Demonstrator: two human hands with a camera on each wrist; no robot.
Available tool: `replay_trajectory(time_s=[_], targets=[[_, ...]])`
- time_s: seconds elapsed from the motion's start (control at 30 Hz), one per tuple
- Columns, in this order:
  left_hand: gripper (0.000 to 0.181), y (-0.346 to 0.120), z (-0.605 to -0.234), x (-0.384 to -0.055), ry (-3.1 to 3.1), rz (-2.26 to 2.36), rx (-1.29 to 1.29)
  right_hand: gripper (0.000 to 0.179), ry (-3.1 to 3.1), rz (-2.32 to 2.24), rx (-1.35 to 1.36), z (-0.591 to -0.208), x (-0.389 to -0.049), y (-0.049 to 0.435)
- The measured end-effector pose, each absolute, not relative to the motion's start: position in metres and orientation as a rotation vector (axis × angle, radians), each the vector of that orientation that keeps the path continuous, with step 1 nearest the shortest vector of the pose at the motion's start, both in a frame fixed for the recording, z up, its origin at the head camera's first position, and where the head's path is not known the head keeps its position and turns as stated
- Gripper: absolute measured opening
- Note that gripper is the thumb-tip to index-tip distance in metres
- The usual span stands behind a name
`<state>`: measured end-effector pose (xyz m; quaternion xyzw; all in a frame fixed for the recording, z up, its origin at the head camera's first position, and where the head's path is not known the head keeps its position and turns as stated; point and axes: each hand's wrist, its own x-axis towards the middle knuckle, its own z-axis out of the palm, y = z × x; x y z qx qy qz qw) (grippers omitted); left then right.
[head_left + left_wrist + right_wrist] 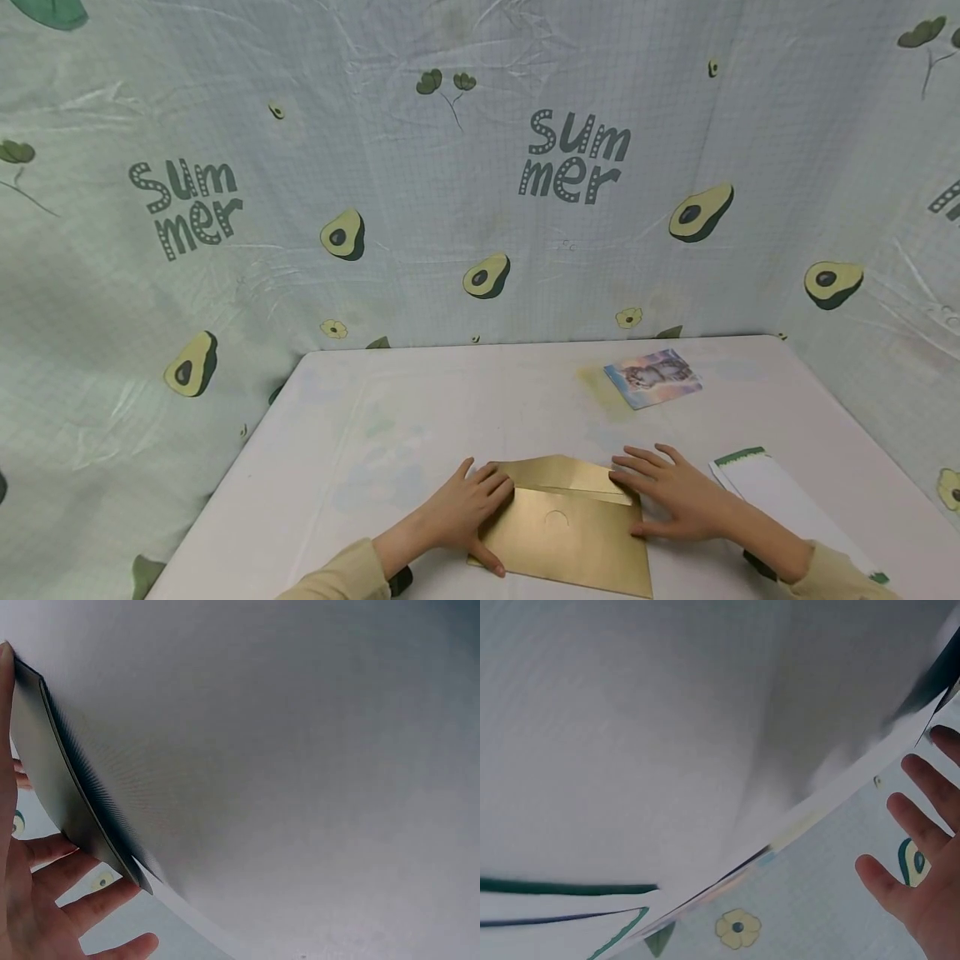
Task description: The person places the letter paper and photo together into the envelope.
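A gold envelope (562, 546) lies on the table in the head view, its pointed flap (555, 472) lifted away at the far side. A small curved line marks its middle. My left hand (471, 510) rests at the envelope's left edge, thumb near the lower left corner, fingers by the flap. At the opposite edge my right hand (678, 497) touches with fingers spread. The left wrist view shows the envelope (64, 780) edge-on against the left hand (45, 900). Spread fingers of the right hand (930, 855) appear in the right wrist view, envelope mostly hidden there.
A colourful picture card (652, 379) lies toward the back right of the white table (420, 400). White papers with green edges (795, 508) lie beside my right forearm. A printed cloth (420, 167) hangs behind the table and at its sides.
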<state>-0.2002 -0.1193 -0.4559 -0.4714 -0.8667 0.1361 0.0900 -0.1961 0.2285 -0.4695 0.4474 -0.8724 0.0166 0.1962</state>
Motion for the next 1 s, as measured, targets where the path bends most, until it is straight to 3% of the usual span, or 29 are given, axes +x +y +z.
replay_trajectory(time_s=[1.0], targets=[[0.094,-0.119,-0.456,-0.201,-2.486,0.481,-1.4,0.053,-2.519,0.041,0.865,-0.451,-0.284,0.282]])
